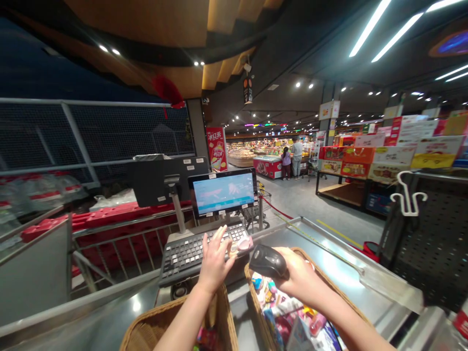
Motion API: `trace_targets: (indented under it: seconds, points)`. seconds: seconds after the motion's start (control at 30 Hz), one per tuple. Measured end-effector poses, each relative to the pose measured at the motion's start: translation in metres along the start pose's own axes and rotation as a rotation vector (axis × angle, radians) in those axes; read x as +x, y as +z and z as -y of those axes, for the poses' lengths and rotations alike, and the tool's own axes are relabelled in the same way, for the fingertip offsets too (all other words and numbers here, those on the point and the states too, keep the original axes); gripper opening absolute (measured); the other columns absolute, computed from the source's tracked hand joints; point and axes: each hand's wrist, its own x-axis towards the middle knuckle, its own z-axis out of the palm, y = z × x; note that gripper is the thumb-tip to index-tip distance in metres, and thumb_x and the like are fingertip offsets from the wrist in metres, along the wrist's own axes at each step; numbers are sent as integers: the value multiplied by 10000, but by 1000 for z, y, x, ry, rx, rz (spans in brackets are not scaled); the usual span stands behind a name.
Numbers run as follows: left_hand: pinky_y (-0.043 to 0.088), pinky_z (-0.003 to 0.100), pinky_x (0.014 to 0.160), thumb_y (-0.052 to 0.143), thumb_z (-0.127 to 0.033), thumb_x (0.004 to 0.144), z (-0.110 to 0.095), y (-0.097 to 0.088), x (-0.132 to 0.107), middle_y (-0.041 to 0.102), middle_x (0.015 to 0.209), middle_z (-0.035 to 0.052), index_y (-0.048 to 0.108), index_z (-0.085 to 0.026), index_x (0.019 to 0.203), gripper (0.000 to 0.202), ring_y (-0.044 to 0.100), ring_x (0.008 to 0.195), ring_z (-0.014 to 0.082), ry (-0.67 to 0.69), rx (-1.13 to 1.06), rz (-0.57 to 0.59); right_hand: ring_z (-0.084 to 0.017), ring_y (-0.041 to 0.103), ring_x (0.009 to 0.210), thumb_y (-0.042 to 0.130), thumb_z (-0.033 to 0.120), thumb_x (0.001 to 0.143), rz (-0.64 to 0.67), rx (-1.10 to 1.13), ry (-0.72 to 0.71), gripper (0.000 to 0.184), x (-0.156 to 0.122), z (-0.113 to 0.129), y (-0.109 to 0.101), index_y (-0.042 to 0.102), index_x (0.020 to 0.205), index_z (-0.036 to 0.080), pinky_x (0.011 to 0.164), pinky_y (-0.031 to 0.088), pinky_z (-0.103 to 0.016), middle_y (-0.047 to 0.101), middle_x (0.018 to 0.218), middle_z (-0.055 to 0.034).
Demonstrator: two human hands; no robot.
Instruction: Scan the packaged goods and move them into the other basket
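Observation:
My left hand (214, 258) lies on the black keyboard (186, 253) of a checkout till, fingers stretched out over the keys. My right hand (300, 275) is closed round a black handheld barcode scanner (267, 261), held above a wicker basket (256, 297) full of colourful packets (288, 317). A lit screen (224, 192) stands just behind the keyboard. A second wicker basket (153, 326) sits under my left forearm.
A steel checkout counter (329, 253) runs to the right. A black perforated rack (435, 234) with a white hook stands at right. Metal railings and red crates are at left. Two people stand far off by a freezer (268, 165) in the shop aisle.

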Motion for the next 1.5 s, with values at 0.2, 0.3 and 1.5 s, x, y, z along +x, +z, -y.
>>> trace_targets:
  seconds: [0.2,0.3,1.5]
  points:
    - [149,608,1148,584,-289,821,11,-9,-13,425,1476,135,588,-230,1068,254,396,1359,307,-20,2,-15,-278,602,1074,578,122,650,-7,22,-35,421,4,4,12,661,1059,180,935,479,-403,669,1116,-98]
    - [138,611,1150,590,-295,820,19,-15,-24,415,1481,143,585,-226,1059,249,392,1361,308,-35,25,-2,-273,604,1064,563,106,646,9,20,-57,439,5,11,18,671,1062,199,922,479,-395,672,1117,-88]
    - [29,593,1165,753,-441,614,99,-65,-237,391,1502,133,652,-201,996,462,195,1451,316,-276,-8,909,-237,606,963,567,92,630,244,44,-169,200,13,88,119,650,782,192,872,467,-335,673,980,-67]
